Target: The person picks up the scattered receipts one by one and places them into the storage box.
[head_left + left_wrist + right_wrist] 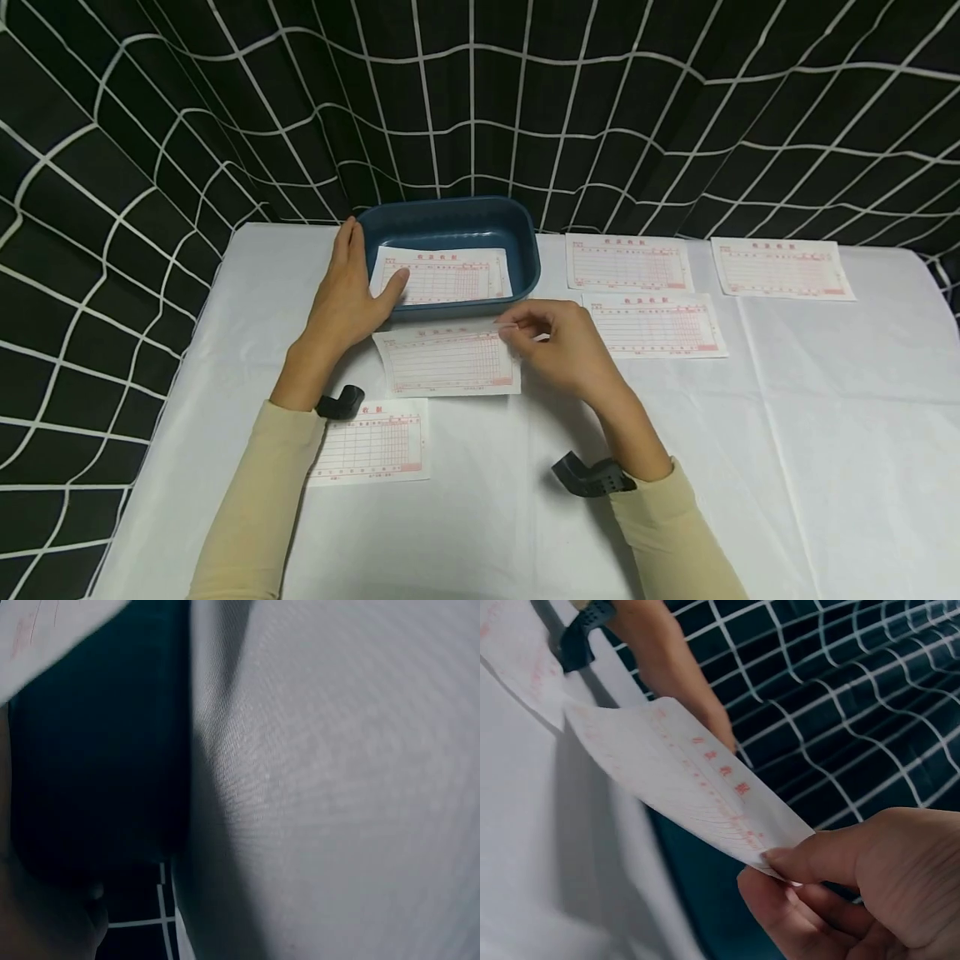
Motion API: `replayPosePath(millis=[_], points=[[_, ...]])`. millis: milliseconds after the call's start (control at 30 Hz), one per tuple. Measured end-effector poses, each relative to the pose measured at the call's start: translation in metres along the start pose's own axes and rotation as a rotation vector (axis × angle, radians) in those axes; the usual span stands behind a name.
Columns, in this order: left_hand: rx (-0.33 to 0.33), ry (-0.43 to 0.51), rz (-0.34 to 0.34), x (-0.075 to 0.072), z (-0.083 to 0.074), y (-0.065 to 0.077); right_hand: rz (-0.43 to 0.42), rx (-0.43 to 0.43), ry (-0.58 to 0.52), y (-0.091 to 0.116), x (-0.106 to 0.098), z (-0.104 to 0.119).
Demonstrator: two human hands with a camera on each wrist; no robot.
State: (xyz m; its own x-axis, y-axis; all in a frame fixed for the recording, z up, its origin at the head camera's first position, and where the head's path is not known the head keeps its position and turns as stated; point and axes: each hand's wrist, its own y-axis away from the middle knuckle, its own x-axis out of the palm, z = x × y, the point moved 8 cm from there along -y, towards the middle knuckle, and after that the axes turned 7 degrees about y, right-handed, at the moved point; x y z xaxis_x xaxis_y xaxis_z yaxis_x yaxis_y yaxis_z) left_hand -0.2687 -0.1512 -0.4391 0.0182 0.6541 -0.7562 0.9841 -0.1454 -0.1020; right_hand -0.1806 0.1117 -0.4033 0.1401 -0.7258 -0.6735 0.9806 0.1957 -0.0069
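My right hand point(558, 342) pinches the right end of a white receipt slip point(453, 362) between thumb and fingers. The slip bows a little, just in front of a dark blue plastic basin point(528, 275). In the right wrist view, the slip's point(675, 765) red print shows and the thumb lies over its corner. My left hand point(341, 300) rests at the basin's left end, fingers straight along the outer wall and thumb reaching over the front rim. Inside the basin lie receipt slips point(442, 279) with red lines, overlapping each other.
Two slips lie right of the basin, one at the back point(628, 262) and one in front of it point(652, 325). Another slip point(780, 268) lies farther right. One more point(375, 442) lies partly under the left forearm. A black grid-patterned curtain point(472, 108) hangs behind the white-covered table point(787, 467).
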Motion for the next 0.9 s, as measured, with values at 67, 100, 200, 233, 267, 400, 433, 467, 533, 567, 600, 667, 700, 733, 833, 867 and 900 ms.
replayPosePath(millis=[67, 100, 200, 233, 267, 400, 433, 467, 533, 567, 600, 667, 700, 733, 833, 867, 900], points=[[-0.002, 0.002, 0.002, 0.000, 0.000, 0.000, -0.002, 0.019, 0.001, 0.001, -0.005, -0.004], [-0.004, 0.002, 0.003, 0.000, 0.000, 0.000, -0.003, 0.027, 0.000, 0.001, -0.006, -0.006], [-0.012, -0.001, 0.005, -0.001, 0.000, 0.000, -0.002, 0.048, -0.018, 0.000, -0.011, -0.011], [-0.013, -0.001, 0.005, -0.001, 0.000, 0.000, 0.000, 0.057, -0.025, 0.000, -0.012, -0.012], [-0.015, -0.004, 0.006, -0.001, 0.000, 0.001, 0.002, 0.062, -0.033, 0.000, -0.013, -0.013], [-0.013, -0.008, 0.011, 0.000, 0.000, 0.000, -0.006, 0.075, -0.067, 0.001, -0.022, -0.018], [-0.014, -0.008, 0.012, 0.000, 0.000, 0.000, -0.011, 0.077, -0.080, 0.002, -0.025, -0.019], [-0.016, -0.009, 0.013, 0.000, 0.000, 0.000, -0.018, 0.080, -0.097, 0.002, -0.029, -0.021], [-0.021, -0.010, 0.016, 0.001, 0.000, 0.000, -0.034, 0.096, -0.145, 0.003, -0.037, -0.026], [-0.024, -0.008, 0.018, 0.001, -0.001, 0.000, -0.046, 0.109, -0.173, 0.003, -0.042, -0.029], [-0.023, -0.005, 0.019, 0.001, -0.001, 0.000, -0.055, 0.122, -0.204, 0.003, -0.045, -0.032], [-0.023, 0.001, 0.024, 0.002, -0.002, -0.001, -0.076, 0.141, -0.251, 0.003, -0.053, -0.036], [-0.022, 0.002, 0.026, 0.002, -0.002, -0.001, -0.084, 0.143, -0.269, 0.001, -0.056, -0.038], [-0.021, 0.003, 0.026, 0.002, -0.002, -0.002, -0.093, 0.143, -0.280, 0.000, -0.059, -0.039], [-0.030, -0.001, 0.026, 0.002, 0.000, -0.002, -0.112, 0.126, -0.305, -0.009, -0.066, -0.038], [-0.034, -0.003, 0.025, 0.002, 0.000, -0.002, -0.123, 0.123, -0.307, -0.012, -0.068, -0.038], [-0.035, -0.004, 0.025, 0.001, 0.000, -0.002, -0.137, 0.124, -0.304, -0.016, -0.070, -0.038]])
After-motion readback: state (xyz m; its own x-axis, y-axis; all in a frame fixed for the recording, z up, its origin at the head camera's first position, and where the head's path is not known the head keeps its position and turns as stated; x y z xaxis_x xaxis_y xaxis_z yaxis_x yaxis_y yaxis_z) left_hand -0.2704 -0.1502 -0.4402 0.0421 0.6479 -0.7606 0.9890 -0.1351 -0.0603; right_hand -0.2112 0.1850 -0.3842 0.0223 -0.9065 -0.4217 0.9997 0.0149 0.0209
